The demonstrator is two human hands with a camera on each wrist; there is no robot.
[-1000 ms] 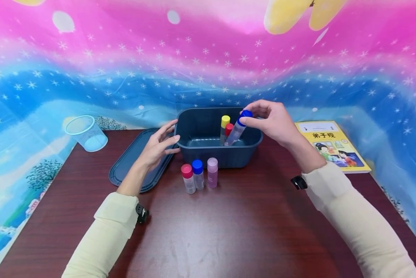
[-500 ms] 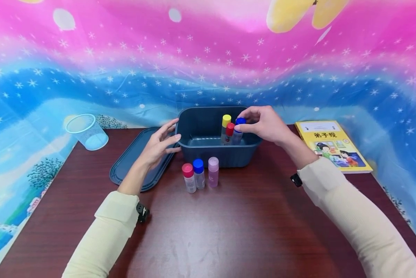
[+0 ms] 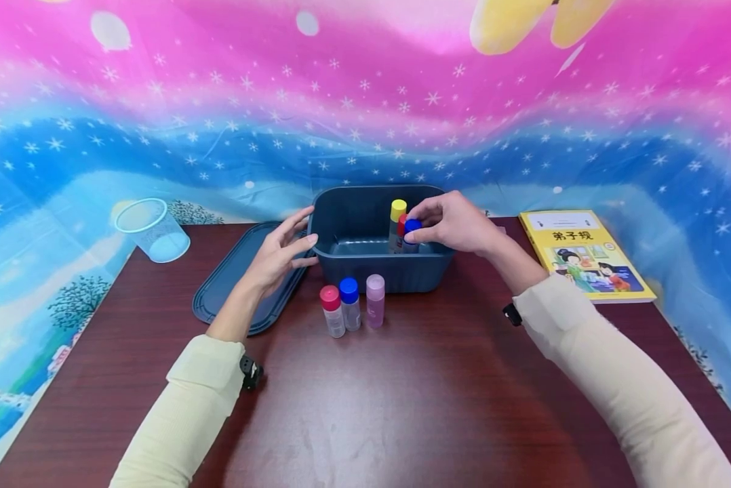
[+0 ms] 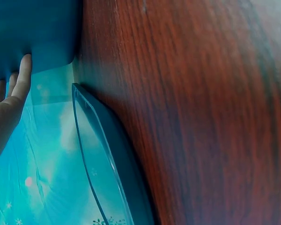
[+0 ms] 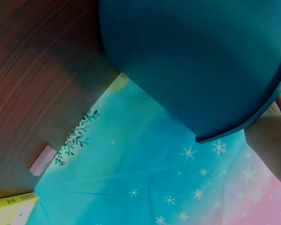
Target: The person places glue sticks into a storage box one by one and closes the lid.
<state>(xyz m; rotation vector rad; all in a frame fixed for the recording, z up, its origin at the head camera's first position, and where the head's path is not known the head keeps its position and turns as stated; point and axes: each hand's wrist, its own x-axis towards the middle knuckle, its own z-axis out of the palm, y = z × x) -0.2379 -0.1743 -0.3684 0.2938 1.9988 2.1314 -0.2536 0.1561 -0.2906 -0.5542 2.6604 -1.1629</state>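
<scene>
A dark blue-grey plastic bin stands at the back of the table. My left hand rests spread fingers on its left end; in the left wrist view the fingertips meet the bin wall. With thumb and fingers, my right hand pinches the cap of a blue-capped bottle inside the bin, its lower part hidden by the front wall. Beside it in the bin are a red-capped bottle, partly covered, and a yellow-capped bottle. The right wrist view shows mostly the bin's outer wall.
In front of the bin stand a clear red-capped bottle, a clear blue-capped bottle and a pink bottle. The bin's lid lies left, near a light-blue mesh cup. A yellow book and a small pink block are right.
My right hand has moved left and down, taking the blue-capped bottle from a tilt to upright, lower in the bin and close against the red-capped one. The left hand has stayed put.
</scene>
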